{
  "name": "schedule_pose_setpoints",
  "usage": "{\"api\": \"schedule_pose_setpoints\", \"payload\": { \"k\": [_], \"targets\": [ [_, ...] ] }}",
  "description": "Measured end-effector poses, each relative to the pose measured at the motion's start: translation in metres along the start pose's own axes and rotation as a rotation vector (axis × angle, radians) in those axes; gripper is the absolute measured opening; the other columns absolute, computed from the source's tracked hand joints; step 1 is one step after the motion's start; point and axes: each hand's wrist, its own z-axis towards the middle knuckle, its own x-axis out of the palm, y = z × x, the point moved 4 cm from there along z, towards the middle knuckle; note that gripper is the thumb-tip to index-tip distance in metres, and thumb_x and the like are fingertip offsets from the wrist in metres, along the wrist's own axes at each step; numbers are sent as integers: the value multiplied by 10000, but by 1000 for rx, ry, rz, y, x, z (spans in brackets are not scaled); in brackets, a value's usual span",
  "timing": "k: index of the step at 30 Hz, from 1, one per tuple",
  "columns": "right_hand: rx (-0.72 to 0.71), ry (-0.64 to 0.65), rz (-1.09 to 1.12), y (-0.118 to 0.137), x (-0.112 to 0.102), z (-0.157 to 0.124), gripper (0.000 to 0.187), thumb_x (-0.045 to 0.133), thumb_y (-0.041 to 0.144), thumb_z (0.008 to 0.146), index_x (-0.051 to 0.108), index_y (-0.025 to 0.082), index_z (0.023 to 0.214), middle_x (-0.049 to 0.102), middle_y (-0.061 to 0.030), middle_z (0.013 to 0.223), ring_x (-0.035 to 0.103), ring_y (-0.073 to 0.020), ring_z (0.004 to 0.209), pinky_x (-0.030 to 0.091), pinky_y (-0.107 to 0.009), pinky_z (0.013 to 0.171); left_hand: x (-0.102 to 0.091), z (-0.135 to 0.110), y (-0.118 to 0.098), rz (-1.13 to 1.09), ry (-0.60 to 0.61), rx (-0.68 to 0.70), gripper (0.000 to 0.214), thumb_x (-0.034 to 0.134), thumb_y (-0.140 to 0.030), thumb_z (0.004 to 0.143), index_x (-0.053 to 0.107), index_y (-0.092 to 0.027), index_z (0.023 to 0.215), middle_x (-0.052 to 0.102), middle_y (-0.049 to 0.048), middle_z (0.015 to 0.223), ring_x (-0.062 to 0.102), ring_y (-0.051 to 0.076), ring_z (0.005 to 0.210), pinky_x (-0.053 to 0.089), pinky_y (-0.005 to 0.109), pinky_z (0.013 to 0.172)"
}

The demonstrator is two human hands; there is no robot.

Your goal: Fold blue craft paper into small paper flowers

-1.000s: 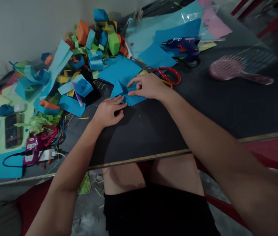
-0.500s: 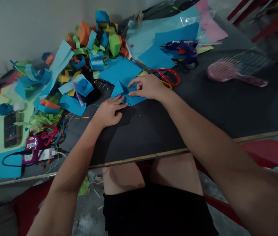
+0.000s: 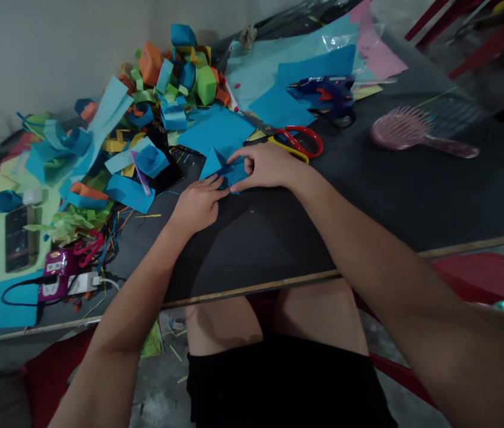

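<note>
The right hand (image 3: 274,165) has changed position since the earlier frame: its thumb has come down toward the near side of the paper (image 3: 235,173) and now sits beside the left fingertips. The left hand (image 3: 198,203) has stayed almost in place.

The paper, blue and partly folded, lies on the table (image 3: 252,249) between the two hands. A raised triangular fold stands at its far left portion, beyond the left fingers. The left hand is palm down, fingers extended and slightly spread, tips resting on the near left part. The right hand reaches in from the right; index finger and thumb are spread, with blue paper showing between their tips. The right palm hides part of the paper, and whether the remaining fingers touch it cannot be told.

Edges and room: the front edge (image 3: 252,285) of the table runs on the body side, well apart from both hands, with open surface between. Behind the paper is a blue sheet (image 3: 216,128); whether the two overlap is unclear. The scissors (image 3: 282,131) lie just behind the right hand, limiting room there. To the right, open surface extends toward the brush (image 3: 399,129).
</note>
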Motion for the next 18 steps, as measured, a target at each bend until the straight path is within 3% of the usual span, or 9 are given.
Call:
{"api": "schedule_pose_setpoints", "payload": {
  "k": [7,11,14,18],
  "targets": [
    [20,46,-10,3,1,0,676,845,449,599,652,247,1215,588,13,735,525,-147,637,327,-289,595,1,0,3,-33,20,-87,490,424,-50,809,678,-148,1217,627,95,1357,517,226,1345,444,423,1136],
    [40,51,-16,4,2,-1,672,839,435,608,641,253,1224,575,15,735,524,-151,641,327,-291,602,4,-4,-17,69,29,-234,455,448,-197,907,567,-82,1331,550,172,1427,472,280,1380,436,446,1129],
    [50,53,-22,5,2,0,667,829,430,624,635,257,1238,585,9,760,535,-158,671,332,-292,616,7,-9,-36,158,-66,-357,630,498,-404,928,452,15,1397,425,287,1486,383,379,1422,380,519,1146],
    [62,78,-20,4,2,1,662,820,404,644,625,253,1258,597,-4,811,543,-163,702,337,-295,631,14,-9,-53,156,-18,-296,553,412,-333,967,461,26,1384,465,283,1457,420,357,1405,402,492,1130]
  ]
}}
